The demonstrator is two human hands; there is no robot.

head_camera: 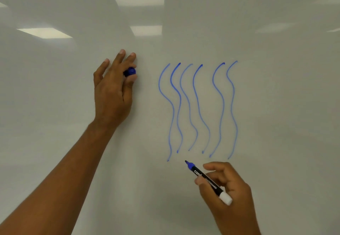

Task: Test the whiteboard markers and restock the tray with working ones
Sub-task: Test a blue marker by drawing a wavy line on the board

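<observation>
A white whiteboard [276, 97] fills the view. Several wavy vertical blue lines [197, 108] are drawn at its middle. My right hand [228, 196] holds an uncapped blue marker [207, 181] with a black barrel and white end; its tip points up-left, just below the lines' lower ends. My left hand [114, 89] rests against the board to the left of the lines, fingers spread upward, with the blue marker cap [130, 72] pinched between thumb and forefinger. No tray is in view.
The glossy board reflects ceiling light panels [44, 32] at upper left and top centre. Bare board surface lies to the right of the lines and at the lower left below my left forearm [60, 179].
</observation>
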